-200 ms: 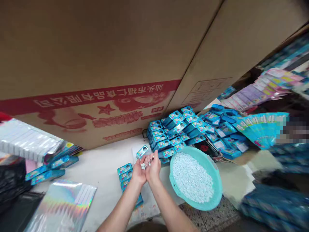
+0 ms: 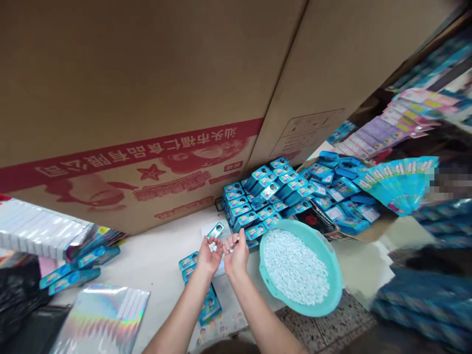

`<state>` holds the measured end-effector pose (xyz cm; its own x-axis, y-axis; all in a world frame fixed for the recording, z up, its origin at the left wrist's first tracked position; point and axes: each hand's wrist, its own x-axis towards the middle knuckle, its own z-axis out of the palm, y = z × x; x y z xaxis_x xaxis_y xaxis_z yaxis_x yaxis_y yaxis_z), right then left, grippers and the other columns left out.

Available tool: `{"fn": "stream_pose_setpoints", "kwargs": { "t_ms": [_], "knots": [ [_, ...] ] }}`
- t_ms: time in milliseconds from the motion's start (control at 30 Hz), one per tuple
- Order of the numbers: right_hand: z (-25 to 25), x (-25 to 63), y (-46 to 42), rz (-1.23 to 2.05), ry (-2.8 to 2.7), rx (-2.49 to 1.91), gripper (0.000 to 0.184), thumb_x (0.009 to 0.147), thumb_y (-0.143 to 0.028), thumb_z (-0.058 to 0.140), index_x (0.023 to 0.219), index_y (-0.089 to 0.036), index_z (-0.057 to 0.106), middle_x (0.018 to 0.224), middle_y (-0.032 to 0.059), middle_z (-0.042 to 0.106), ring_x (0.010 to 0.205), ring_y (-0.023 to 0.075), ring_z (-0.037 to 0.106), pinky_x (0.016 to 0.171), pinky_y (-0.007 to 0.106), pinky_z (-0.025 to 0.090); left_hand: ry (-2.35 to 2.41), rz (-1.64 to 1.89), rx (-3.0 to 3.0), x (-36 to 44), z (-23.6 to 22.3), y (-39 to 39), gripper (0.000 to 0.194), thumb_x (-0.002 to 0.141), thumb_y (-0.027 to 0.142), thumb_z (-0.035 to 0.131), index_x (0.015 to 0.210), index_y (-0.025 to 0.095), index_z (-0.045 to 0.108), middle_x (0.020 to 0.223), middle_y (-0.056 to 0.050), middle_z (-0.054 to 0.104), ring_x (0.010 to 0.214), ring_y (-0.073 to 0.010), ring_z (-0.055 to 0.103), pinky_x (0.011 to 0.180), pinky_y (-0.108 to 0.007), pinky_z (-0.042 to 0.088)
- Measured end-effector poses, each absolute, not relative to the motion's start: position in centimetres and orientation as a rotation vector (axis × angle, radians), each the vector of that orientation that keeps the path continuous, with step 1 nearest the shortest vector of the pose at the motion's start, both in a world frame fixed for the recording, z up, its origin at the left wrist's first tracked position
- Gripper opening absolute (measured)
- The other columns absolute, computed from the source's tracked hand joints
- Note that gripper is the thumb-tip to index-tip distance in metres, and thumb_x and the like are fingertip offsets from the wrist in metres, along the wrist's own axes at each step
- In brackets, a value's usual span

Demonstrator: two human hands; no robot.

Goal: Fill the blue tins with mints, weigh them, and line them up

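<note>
My left hand (image 2: 209, 257) is cupped palm up, with several small white tablets (image 2: 213, 247) lying in it. Beside it, my right hand (image 2: 237, 255) has its fingers curled inward around a few more tablets. A narrow gap separates the two hands. Just beyond the left fingertips lies a single blue tin (image 2: 215, 230) with an oval window. To the right of my right hand stands a turquoise basin (image 2: 335, 294) holding a heap of white tablets (image 2: 295, 268). A row of blue tins (image 2: 210, 305) is partly hidden by my left forearm.
Stacked blue tins (image 2: 243, 216) stand against a large cardboard box (image 2: 147, 88). More blue packs (image 2: 342, 191) lie in an open carton at right, near fanned blue cards (image 2: 400, 184). At left are a silvery holographic sheet (image 2: 103, 314) and a white stack (image 2: 40, 228).
My hands have drawn slightly apart from being pressed together, and the tablets are now split between them. The right fingers curl more. The view has shifted a little.
</note>
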<state>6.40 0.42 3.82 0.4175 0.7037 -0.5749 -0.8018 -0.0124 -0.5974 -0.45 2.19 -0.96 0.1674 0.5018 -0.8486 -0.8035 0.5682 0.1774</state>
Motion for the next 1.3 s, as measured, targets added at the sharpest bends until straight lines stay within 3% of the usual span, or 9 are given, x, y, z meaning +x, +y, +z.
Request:
{"fn": "stream_pose_setpoints", "kwargs": {
  "t_ms": [133,333,933,1300],
  "knots": [
    [3.3,7.8,-0.3,1.192,0.222,-1.033,0.053,0.075,-0.064,0.054,0.054,-0.021,0.030,0.043,-0.0112,0.026,0.036,0.0039,0.023,0.037,0.020,0.018,1.189,1.153,-0.055,0.1,-0.9,6.7,0.037,0.089,0.038,0.046,0.059,0.018,0.044,0.050,0.003,0.048,0.047,-0.0080,0.049,0.051,-0.020,0.044],
    [2.1,9.1,-1.4,1.187,0.377,-1.041,0.052,0.073,-0.060,0.058,0.054,-0.020,0.031,0.042,-0.0112,0.028,0.036,0.0033,0.023,0.037,0.019,0.015,1.274,1.160,0.114,2.3,-2.4,11.4,0.041,0.090,0.040,0.040,0.058,0.017,0.048,0.052,-0.001,0.052,0.055,-0.0116,0.058,0.063,-0.026,0.048],
    [0.6,10.2,-2.1,1.150,0.384,-1.075,0.047,0.073,-0.058,0.057,0.056,-0.021,0.033,0.043,-0.0107,0.032,0.036,0.0039,0.028,0.038,0.020,0.015,1.378,1.144,0.642,3.6,-4.7,10.6,0.052,0.081,0.056,0.041,0.052,0.016,0.056,0.051,-0.004,0.058,0.053,-0.0144,0.059,0.059,-0.028,0.044],
    [0.0,10.1,-2.6,1.110,0.373,-1.091,0.042,0.075,-0.050,0.058,0.057,-0.020,0.034,0.043,-0.0110,0.032,0.036,0.0038,0.028,0.039,0.019,0.017,1.382,1.125,0.682,3.2,-4.9,10.3,0.053,0.082,0.055,0.039,0.050,0.016,0.055,0.049,-0.005,0.058,0.054,-0.0161,0.061,0.061,-0.029,0.046]
  ]
}}
